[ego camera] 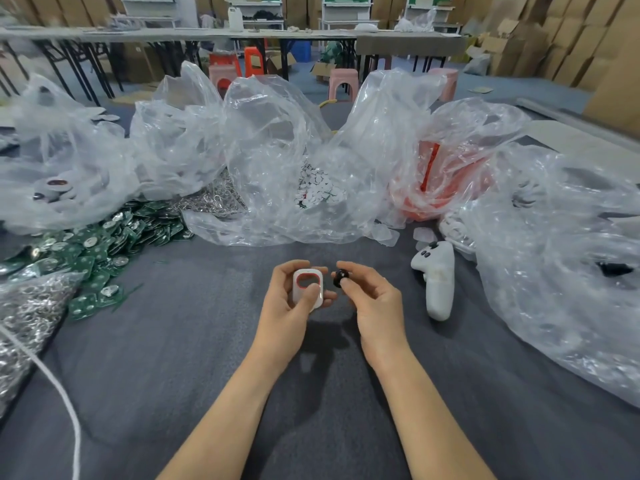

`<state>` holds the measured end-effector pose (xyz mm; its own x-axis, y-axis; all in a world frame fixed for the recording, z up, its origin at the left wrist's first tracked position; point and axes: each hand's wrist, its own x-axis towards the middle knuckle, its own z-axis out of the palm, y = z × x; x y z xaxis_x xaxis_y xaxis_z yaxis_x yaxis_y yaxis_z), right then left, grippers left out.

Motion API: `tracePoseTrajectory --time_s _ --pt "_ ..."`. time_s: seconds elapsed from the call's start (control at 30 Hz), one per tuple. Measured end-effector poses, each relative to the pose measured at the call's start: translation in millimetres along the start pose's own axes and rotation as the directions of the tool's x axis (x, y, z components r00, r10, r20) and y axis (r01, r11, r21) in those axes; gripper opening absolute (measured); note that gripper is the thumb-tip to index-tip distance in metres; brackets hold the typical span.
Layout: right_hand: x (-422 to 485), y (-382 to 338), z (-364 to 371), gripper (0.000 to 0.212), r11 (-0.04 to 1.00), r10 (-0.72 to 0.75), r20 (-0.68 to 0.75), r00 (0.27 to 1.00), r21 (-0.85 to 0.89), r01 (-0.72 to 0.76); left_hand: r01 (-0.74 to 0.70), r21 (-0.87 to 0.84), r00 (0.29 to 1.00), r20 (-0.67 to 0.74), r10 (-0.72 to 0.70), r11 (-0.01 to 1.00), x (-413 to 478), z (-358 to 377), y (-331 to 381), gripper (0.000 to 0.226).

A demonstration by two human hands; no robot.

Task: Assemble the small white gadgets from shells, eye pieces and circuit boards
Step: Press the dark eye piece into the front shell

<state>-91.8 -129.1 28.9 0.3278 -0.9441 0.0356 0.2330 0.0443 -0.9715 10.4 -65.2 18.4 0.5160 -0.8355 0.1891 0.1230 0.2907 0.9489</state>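
Left grip [285, 308] holds shell [296, 293] upright, opening uppermost.

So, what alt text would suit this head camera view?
Two bare hands over a grey cloth table: the left hand holds a small white plastic shell with a red-rimmed opening, the right hand pinches a small round black eye piece beside it. Around them lie crumpled clear plastic bags, a heap of green circuit boards and a white handheld controller.

A small assembly workshop: cardboard cartons [571, 39] stacked at the upper right, long folding tables [173, 34] and plastic stools [343, 81] across the top, and clear bags [270, 140] of bulk parts on the grey tabletop [173, 358] (green circuit boards [104, 244] heaped loose at left).
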Motion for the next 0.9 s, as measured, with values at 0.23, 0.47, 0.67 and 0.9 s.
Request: tracePoseTrajectory --time_s 0.23,0.47,0.67,0.9 --pt "0.2 -1.1 -2.0 0.014 0.998 0.059 -0.029 0.998 -0.018 -0.059 0.026 0.039 0.997 0.070 -0.029 0.999 -2.8 -0.1 3.3 0.025" --pt "0.7 -5.9 -1.7 0.012 0.967 0.221 0.106 0.969 0.104 -0.232 0.078 0.043 0.994 0.067 -0.081 0.996 -2.9 1.9 5.0 0.026" --pt "-0.9 -4.8 -0.3 0.008 0.966 0.231 0.159 0.960 0.083 -0.246 0.068 0.072 0.994 0.077 -0.073 0.995 -0.9 -1.3 0.7 0.029" --pt "-1.5 -5.7 -0.7 0.016 0.961 0.213 0.152 0.965 0.146 -0.235 0.071 0.118 0.993 0.088 -0.081 0.991 -0.2 -2.2 -3.8 0.036"
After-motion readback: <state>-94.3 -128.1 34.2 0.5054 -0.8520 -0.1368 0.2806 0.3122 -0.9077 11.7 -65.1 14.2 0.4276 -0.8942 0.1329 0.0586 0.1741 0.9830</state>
